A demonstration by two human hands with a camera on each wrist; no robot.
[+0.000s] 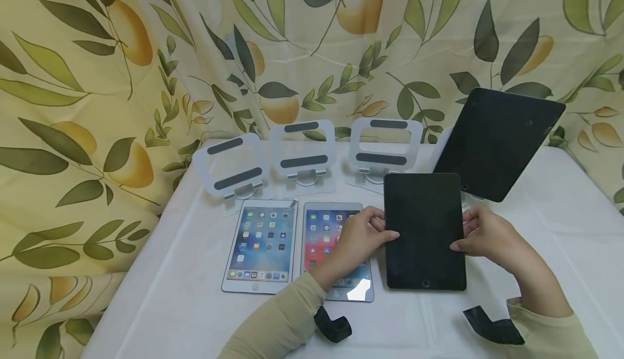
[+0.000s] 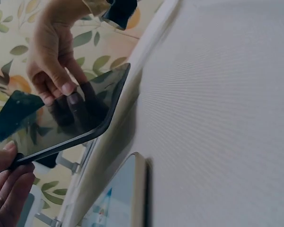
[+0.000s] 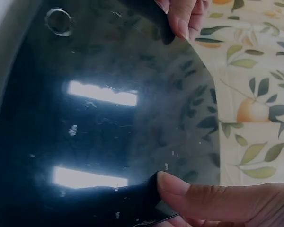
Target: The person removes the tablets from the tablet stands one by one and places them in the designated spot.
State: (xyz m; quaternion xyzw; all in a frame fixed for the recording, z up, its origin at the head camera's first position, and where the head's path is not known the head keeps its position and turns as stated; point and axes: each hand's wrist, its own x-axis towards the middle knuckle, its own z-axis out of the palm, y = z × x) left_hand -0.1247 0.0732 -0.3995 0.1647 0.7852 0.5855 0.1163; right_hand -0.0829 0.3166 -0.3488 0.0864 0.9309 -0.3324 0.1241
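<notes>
Both hands hold a black tablet (image 1: 425,229) by its long sides, its dark screen facing up and its home button toward the person. My left hand (image 1: 358,240) pinches the left edge, thumb on the screen and fingers beneath. On the opposite edge my right hand (image 1: 489,237) grips the same way. In the left wrist view the tablet (image 2: 66,123) is lifted off the white cloth. Strip reflections and small marks show on its glass in the right wrist view. Under my left forearm, a tablet with a red and blue screen (image 1: 319,240) is partly covered.
A white tablet with a lit home screen (image 1: 260,245) lies farther left. Behind stand three white tablet stands, the left (image 1: 231,167), middle (image 1: 303,145) and right (image 1: 385,142). Another black tablet (image 1: 502,142) leans tilted on a mostly hidden stand. A patterned curtain (image 1: 312,39) hangs behind.
</notes>
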